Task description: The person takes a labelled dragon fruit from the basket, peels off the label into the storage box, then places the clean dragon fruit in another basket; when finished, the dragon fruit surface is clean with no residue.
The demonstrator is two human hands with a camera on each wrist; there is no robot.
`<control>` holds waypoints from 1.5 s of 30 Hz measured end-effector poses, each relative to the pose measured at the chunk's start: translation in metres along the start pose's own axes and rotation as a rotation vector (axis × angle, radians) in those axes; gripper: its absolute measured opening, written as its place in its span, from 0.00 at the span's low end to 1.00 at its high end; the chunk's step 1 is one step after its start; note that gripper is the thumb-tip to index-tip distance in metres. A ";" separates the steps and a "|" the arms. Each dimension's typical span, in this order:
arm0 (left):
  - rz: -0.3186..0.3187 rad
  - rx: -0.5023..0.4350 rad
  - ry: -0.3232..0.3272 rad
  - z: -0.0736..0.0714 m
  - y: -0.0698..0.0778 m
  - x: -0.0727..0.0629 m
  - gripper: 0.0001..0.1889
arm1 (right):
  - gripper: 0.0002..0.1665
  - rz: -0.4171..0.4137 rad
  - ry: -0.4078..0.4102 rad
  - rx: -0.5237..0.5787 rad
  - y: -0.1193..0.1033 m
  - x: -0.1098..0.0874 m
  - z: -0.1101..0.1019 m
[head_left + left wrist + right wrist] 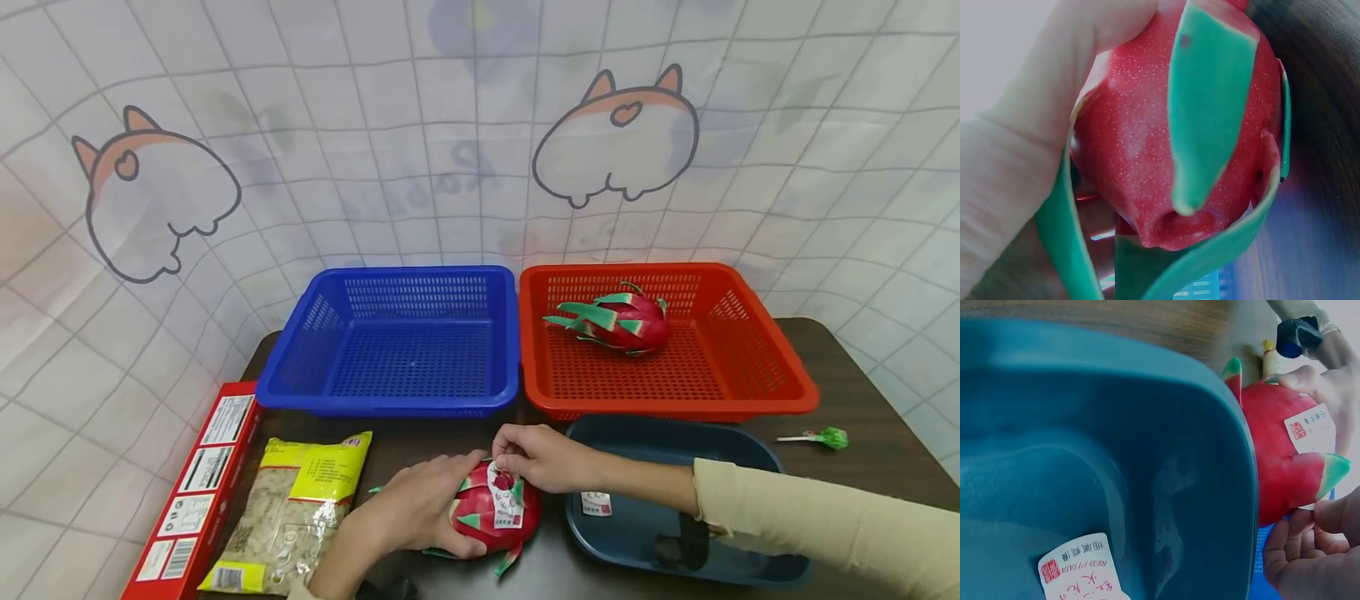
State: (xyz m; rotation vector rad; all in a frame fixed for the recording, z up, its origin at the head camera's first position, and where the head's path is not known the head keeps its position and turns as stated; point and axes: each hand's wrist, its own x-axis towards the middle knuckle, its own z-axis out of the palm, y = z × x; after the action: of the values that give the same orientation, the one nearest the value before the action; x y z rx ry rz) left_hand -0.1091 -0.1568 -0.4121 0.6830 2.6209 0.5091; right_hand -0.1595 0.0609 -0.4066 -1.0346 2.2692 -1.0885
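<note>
A red dragon fruit (480,502) with green-tipped scales lies on the table in front of me. My left hand (414,505) grips it from the left side, thumb near and fingers on the far side. A white printed label (506,505) sits on the fruit's upper face. At the label's far end, the thumb and index finger of my right hand (551,458) pinch its edge. The left wrist view shows the fruit's red skin (1129,150) and long green scales close up, against the palm. In the right wrist view, the label (1313,428) lies partly behind a scale.
A blue basket (386,407) and a red basket (667,406) stand at the back; another dragon fruit (637,323) lies in the red one. Under my right forearm is a dark blue tray (622,533) holding another label (596,503). Also here: a lollipop (828,437), yellow-and-clear bag (296,508), red box (198,492).
</note>
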 end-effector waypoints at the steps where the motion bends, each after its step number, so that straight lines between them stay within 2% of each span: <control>1: -0.002 -0.002 -0.002 0.000 0.000 0.000 0.49 | 0.05 0.012 -0.004 0.006 0.000 0.000 0.000; 6: 0.009 0.015 0.004 0.000 0.002 -0.001 0.49 | 0.06 0.056 -0.025 0.019 -0.002 -0.001 -0.002; 11: 0.045 0.060 0.040 0.000 0.003 -0.002 0.49 | 0.06 0.072 -0.046 0.022 -0.004 0.000 -0.005; 19: 0.033 0.068 0.039 0.000 0.003 -0.004 0.51 | 0.07 0.171 -0.080 0.116 -0.006 0.001 -0.004; 27: 0.040 0.070 0.038 0.000 0.003 -0.004 0.50 | 0.08 0.251 -0.065 0.178 -0.010 0.002 -0.004; 34: 0.024 0.082 0.043 0.000 0.004 -0.006 0.52 | 0.08 0.362 -0.052 0.255 -0.014 0.003 -0.004; 45: 0.028 0.098 0.060 0.002 0.003 -0.007 0.52 | 0.08 0.403 -0.050 0.315 -0.014 0.002 -0.001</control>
State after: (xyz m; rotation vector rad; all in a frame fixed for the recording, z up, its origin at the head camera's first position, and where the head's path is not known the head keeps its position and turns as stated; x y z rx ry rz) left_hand -0.1017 -0.1572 -0.4107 0.7473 2.7111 0.4172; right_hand -0.1550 0.0538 -0.3947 -0.4499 2.0566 -1.1733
